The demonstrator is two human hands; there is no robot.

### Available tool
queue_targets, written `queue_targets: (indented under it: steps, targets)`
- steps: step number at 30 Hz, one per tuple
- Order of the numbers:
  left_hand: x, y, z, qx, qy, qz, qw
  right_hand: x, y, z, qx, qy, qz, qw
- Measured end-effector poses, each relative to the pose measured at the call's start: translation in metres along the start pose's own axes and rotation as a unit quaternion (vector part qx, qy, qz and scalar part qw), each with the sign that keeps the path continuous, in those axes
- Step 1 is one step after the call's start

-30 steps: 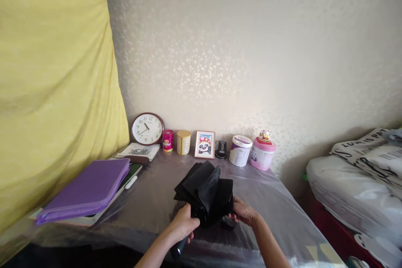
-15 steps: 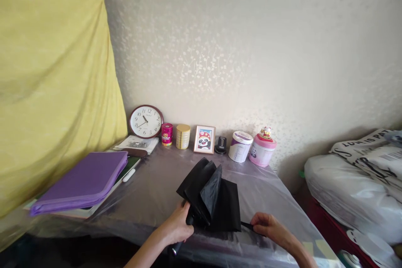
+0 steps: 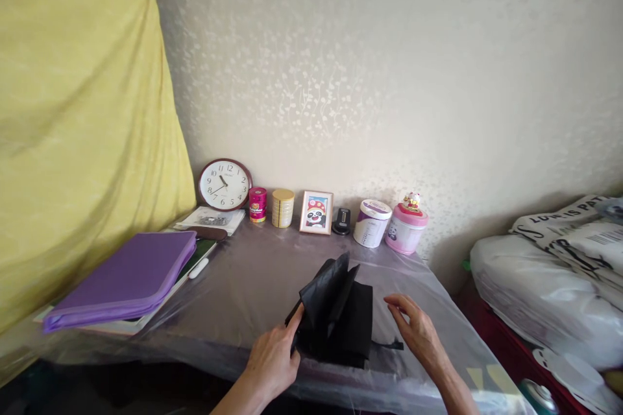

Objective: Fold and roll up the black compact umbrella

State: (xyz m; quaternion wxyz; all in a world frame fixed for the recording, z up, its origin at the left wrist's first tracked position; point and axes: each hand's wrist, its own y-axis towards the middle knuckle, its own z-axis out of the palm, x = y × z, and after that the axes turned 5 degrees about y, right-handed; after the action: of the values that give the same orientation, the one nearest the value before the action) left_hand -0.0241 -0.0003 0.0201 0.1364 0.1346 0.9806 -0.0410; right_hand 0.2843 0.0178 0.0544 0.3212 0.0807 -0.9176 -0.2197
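A black folding umbrella (image 3: 346, 324), its cloth panels loose and partly fanned, rests near the front edge of the table. My left hand (image 3: 275, 353) is closed around its left side, with the index finger laid along the cloth. The umbrella's handle is hidden by that hand. From the right side of the cloth a short black strap (image 3: 389, 344) sticks out over the tabletop. Just above and to the right of the strap is my right hand (image 3: 413, 327), empty, thumb and forefinger slightly apart, not touching the umbrella.
On the left lie a purple zip folder (image 3: 121, 275) and a white marker (image 3: 198, 268). Along the wall stand an oval clock (image 3: 225, 185), a picture frame (image 3: 316, 213), several canisters, including a pink tub (image 3: 406, 231). Plastic-wrapped bags (image 3: 530, 285) are piled at the right.
My right hand has let go of the strap and risen slightly. The cloth panels have shifted and flopped rightward, and my left hand has turned, with its index finger now extended along them.
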Motion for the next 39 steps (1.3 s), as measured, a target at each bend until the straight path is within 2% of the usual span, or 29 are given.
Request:
queue_targets:
  steps: [3, 6, 11, 15, 21, 26, 32, 36, 39]
  targets:
    - [-0.002, -0.003, -0.002, 0.0, -0.001, 0.005, 1.0, 0.03, 0.009, 0.009, -0.025, -0.002, -0.055, 0.998]
    - [-0.003, -0.004, -0.001, 0.011, -0.009, -0.006, 1.0, 0.054, 0.015, 0.02, -0.015, -0.011, -0.106, 0.994]
    - [-0.008, -0.007, 0.003, 0.017, -0.007, -0.02, 1.0, 0.075, 0.02, 0.036, 0.024, -0.072, -0.141, 0.987]
    - [-0.011, -0.011, 0.007, 0.013, 0.026, -0.025, 0.999, 0.08, 0.027, 0.046, 0.051, -0.105, -0.119, 0.986]
    - [-0.017, -0.015, 0.006, 0.009, 0.073, -0.033, 0.997, 0.093, 0.047, 0.061, 0.056, -0.077, -0.096, 0.991]
    - [-0.027, -0.018, 0.006, 0.029, 0.099, -0.038, 0.994, 0.102, 0.062, 0.093, 0.054, -0.083, -0.093, 0.991]
    - [-0.031, -0.017, 0.021, 0.014, 0.109, -0.028, 0.994, 0.089, 0.061, 0.138, 0.061, -0.127, -0.103, 0.985]
    - [-0.026, -0.016, 0.024, 0.021, 0.068, -0.027, 0.997, 0.082, 0.057, 0.148, 0.061, -0.136, -0.107, 0.983]
    - [-0.022, -0.019, 0.017, 0.018, 0.034, -0.029, 0.999, 0.081, 0.056, 0.148, 0.064, -0.132, -0.109, 0.983]
